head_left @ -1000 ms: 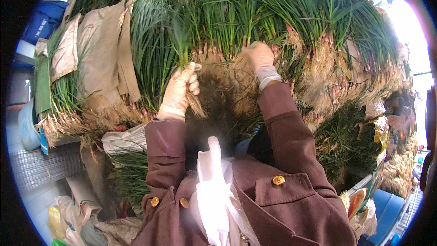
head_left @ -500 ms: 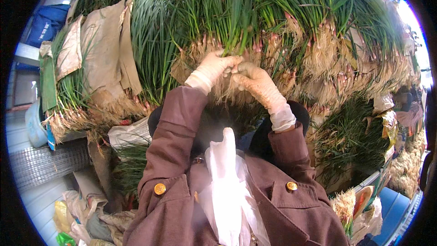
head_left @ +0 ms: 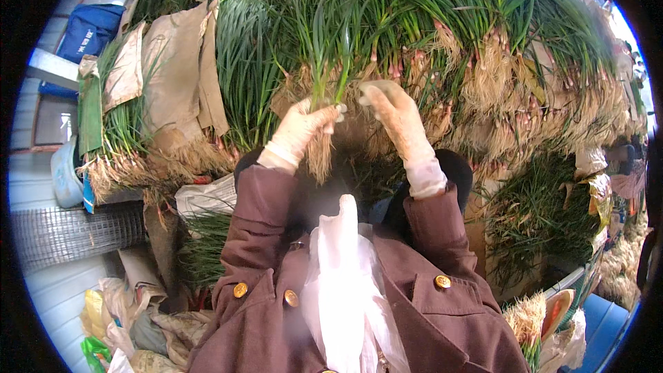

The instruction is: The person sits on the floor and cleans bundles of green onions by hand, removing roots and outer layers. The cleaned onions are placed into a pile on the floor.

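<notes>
My left hand (head_left: 301, 128), in a pale thin glove, is closed round a small bunch of green garlic (head_left: 320, 90). The leaves stand up toward the pile and the pale roots hang below the fist. One stalk of it leans to the right by my thumb and fingertips. My right hand (head_left: 394, 116), gloved too, hovers just to the right, apart from that bunch; motion smears its fingers, and nothing shows clearly in them. Beyond both hands lies a broad pile of green garlic (head_left: 407, 7), leaves away from me, pinkish stem bases and tangled roots toward me.
Brown cloth sheets (head_left: 169, 76) cover part of the pile at left. A roll of wire mesh (head_left: 83, 236) and crumpled bags (head_left: 148, 318) lie at lower left. More greens (head_left: 535, 214) lie at right, beyond my knee. A blue container (head_left: 604, 328) stands at lower right.
My hands were together at the pile's root edge; now they are apart. The left has drawn back toward me with the bunch, and its roots now hang free.
</notes>
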Demonstrator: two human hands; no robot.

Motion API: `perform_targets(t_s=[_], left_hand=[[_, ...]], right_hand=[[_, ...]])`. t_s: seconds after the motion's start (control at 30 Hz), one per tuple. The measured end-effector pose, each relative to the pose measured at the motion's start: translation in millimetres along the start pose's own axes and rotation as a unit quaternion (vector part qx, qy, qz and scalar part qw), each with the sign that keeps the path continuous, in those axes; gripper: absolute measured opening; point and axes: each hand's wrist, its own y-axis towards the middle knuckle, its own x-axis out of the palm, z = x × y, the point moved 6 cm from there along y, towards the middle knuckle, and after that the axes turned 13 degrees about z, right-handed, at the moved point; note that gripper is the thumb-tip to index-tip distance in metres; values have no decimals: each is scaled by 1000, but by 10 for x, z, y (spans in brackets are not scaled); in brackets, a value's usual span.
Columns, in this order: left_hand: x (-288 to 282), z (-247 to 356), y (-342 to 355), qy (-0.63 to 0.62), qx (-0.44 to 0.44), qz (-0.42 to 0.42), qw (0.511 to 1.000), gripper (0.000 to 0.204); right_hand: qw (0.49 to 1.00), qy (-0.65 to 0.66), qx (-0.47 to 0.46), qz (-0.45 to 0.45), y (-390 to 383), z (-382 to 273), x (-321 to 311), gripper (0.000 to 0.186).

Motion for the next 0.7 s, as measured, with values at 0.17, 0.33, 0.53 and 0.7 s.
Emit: perform_targets(t_s=[0.17,0.33,0.53,0.7], left_hand=[[120,-105,-267,-140,-71,-65,985,30],[101,-276,-336,-200,-98,-115,968,34],[93,-430,-234,-155,-76,-62,983,34],[-7,-448,-354,-84,-43,-18,995,40]], right_hand=[[918,318,153,-182,-82,232,551,41],[828,486,223,-170,-202,567,692,22],[893,401,202,1,-164,740,605,14],[969,210,95,92,237,698,29,20]])
